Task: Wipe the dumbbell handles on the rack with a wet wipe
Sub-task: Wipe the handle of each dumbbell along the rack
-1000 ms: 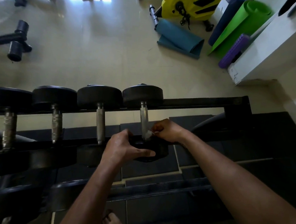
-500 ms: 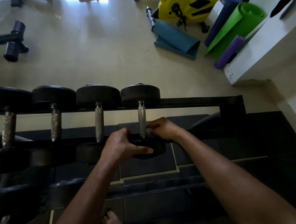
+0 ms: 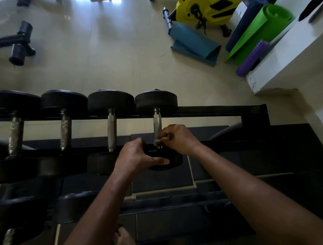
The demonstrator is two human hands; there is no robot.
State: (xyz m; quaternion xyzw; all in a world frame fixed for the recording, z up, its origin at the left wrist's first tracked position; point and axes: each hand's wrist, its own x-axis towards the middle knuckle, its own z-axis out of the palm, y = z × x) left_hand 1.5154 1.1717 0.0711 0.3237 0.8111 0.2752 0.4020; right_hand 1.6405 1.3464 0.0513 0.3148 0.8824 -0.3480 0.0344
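Right hand [image 3: 178, 139] now lower, wipe [image 3: 158, 140] on handle [image 3: 157, 125].

This is a gym room. Heavy dumbbells [image 3: 110, 118] sit in a row on a black rack [image 3: 215, 109]. Rolled mats [image 3: 258, 31] lie on the shiny floor [image 3: 103, 61].

Glossy cream tile floor [image 3: 108, 57] reflects window light, with rolled mats [image 3: 258, 31] leaning against a white cabinet [image 3: 295, 55].
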